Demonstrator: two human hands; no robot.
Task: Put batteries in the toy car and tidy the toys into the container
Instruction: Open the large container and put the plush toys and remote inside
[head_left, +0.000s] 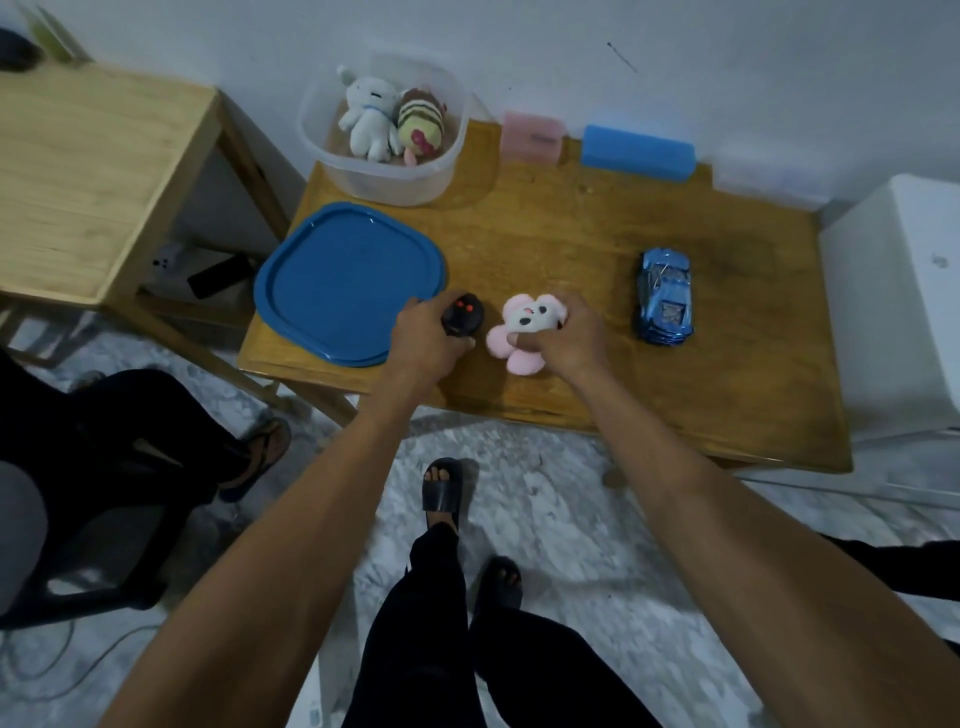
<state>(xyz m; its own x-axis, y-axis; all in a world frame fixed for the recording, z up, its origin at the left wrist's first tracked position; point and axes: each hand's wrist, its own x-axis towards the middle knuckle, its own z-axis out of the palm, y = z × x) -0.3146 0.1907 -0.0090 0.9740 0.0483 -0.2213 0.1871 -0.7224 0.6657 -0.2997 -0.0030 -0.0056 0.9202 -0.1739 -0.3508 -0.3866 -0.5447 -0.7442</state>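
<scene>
No writing legible anywhere. Left hand (423, 340) grips a small black remote with red buttons (464, 315); right hand (563, 338) curls round a pink-and-white plush toy (524, 327), both at the wooden table's (571, 234) near edge. Shiny blue toy car (665, 296) sits to the right; clear plastic container (384, 127) far left corner.
</scene>
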